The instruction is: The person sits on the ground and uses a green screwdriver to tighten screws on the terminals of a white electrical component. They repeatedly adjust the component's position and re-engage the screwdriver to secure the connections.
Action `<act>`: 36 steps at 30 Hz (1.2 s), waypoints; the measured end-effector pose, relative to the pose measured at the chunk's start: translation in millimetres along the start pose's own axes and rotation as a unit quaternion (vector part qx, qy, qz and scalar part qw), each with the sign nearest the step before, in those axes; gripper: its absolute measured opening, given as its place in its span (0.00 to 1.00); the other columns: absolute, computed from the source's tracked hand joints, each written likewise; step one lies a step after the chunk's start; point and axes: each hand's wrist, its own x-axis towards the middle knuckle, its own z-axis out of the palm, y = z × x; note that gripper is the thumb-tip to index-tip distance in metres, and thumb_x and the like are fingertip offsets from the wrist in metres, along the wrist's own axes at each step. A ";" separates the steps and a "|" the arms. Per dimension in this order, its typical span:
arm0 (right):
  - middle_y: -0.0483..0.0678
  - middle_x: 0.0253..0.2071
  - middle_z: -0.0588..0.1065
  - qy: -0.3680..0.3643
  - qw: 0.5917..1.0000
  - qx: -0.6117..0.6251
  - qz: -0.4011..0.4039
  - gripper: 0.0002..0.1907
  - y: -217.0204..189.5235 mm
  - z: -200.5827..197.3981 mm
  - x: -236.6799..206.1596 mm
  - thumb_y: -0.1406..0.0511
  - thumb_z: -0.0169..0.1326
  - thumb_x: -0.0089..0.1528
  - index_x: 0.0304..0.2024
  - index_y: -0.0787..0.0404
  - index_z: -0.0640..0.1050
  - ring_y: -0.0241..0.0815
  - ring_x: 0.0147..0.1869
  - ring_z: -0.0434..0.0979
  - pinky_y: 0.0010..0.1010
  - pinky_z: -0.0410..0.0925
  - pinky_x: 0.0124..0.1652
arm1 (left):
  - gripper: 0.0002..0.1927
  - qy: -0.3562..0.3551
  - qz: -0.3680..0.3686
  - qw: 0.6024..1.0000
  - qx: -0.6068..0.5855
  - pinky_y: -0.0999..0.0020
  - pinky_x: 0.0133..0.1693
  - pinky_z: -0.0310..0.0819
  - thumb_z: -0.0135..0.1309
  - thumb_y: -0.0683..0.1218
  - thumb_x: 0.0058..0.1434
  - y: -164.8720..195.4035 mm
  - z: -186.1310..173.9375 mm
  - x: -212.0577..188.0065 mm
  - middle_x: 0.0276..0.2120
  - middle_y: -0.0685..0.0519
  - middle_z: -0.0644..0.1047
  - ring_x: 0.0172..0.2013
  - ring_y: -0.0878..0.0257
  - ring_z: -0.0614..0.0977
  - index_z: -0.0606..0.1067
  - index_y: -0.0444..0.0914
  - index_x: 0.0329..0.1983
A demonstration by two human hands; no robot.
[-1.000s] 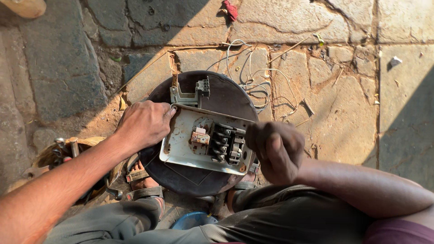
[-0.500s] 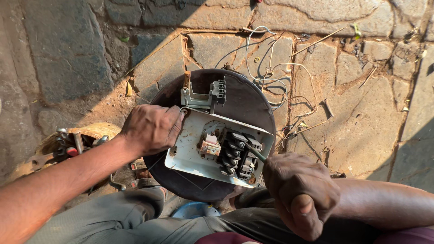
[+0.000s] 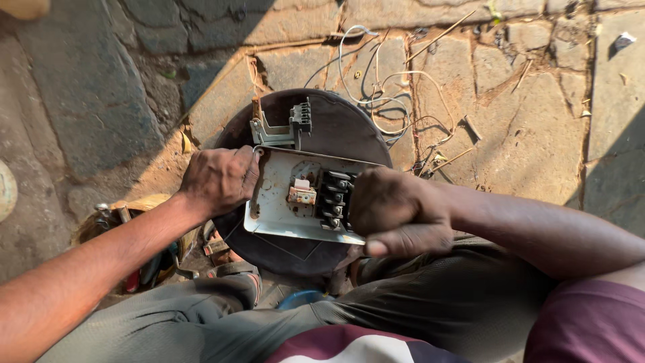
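Nearest the camera, grey trousers [image 3: 222, 323] over bent knees and a maroon-and-white shirt hem [image 3: 349, 346] along the bottom edge. Just beyond, right hand [image 3: 396, 214] curled into a tight fist, thumb pressed along its underside, set against the right edge of a pale metal plate [image 3: 279, 208]; whether something thin is pinched inside the fist, impossible to tell. Left hand [image 3: 218, 180] with fingers folded down, clamped over the left edge of the same plate, steadying it. Plate lying flat and slightly skewed on a dark round disc [image 3: 336, 124], between the two hands and right above the knees. On the plate, a black block of screw terminals [image 3: 334, 198] just beside the right fist, and a small copper-coloured part [image 3: 302, 193] to its left, nearer the middle. At the far edge of the plate, a grey metal bracket [image 3: 272, 134] with a small black connector [image 3: 300, 117] standing up on the disc. To the left, low beside the left forearm, a heap of tools [image 3: 127, 228] in shadow, details unclear. Farther out, loose pale wires [image 3: 383, 87] looping off the disc's far right side across the stone paving [image 3: 531, 134], sunlit on the right, shaded on the left.
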 end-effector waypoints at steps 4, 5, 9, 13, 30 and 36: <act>0.46 0.18 0.63 0.067 0.993 -0.095 0.025 0.23 1.5 24.5 -11.6 0.60 0.43 0.75 0.24 0.59 0.67 0.43 0.20 0.66 0.36 0.60 0.25 | 0.18 0.009 -0.014 1.000 -0.013 0.65 0.12 0.61 0.45 0.45 0.73 -1.5 8.4 -1.9 0.10 0.53 0.67 0.09 0.63 0.69 0.69 0.39 0.23; 0.44 0.18 0.64 0.086 0.988 -0.122 0.037 0.23 2.5 31.2 -14.1 0.59 0.43 0.75 0.24 0.58 0.68 0.40 0.19 0.66 0.35 0.61 0.25 | 0.18 0.015 -0.014 1.000 -0.017 0.66 0.13 0.61 0.43 0.44 0.74 -2.6 9.6 -4.0 0.10 0.53 0.67 0.10 0.63 0.69 0.69 0.39 0.24; 0.47 0.25 0.68 0.212 0.959 -0.189 0.021 0.23 0.0 56.2 -28.4 0.56 0.43 0.78 0.32 0.63 0.69 0.39 0.26 0.68 0.31 0.62 0.27 | 0.18 0.004 -0.022 0.999 0.030 0.64 0.12 0.61 0.44 0.44 0.74 -4.7 14.3 -5.4 0.09 0.52 0.67 0.09 0.62 0.68 0.69 0.40 0.24; 0.42 0.22 0.64 0.312 0.935 -0.166 0.019 0.25 6.9 55.9 -34.5 0.54 0.41 0.77 0.29 0.61 0.66 0.32 0.24 0.65 0.26 0.60 0.24 | 0.19 0.017 -0.020 0.999 0.023 0.64 0.13 0.61 0.45 0.45 0.73 -7.0 12.5 -2.8 0.09 0.52 0.66 0.09 0.62 0.67 0.67 0.41 0.22; 0.42 0.26 0.62 0.407 0.911 -0.066 0.005 0.24 19.4 48.5 -39.8 0.53 0.41 0.78 0.32 0.61 0.65 0.31 0.24 0.61 0.24 0.58 0.26 | 0.15 0.015 -0.045 0.999 0.006 0.56 0.21 0.73 0.48 0.46 0.70 6.9 -4.0 0.7 0.13 0.47 0.72 0.14 0.54 0.77 0.72 0.38 0.27; 0.45 0.30 0.66 0.351 0.933 -0.081 -0.011 0.21 7.9 53.2 -20.8 0.57 0.38 0.78 0.35 0.64 0.68 0.36 0.30 0.67 0.27 0.62 0.28 | 0.16 0.024 -0.037 0.999 0.004 0.58 0.21 0.73 0.47 0.46 0.70 6.6 -3.6 -0.1 0.12 0.48 0.71 0.14 0.56 0.76 0.72 0.38 0.26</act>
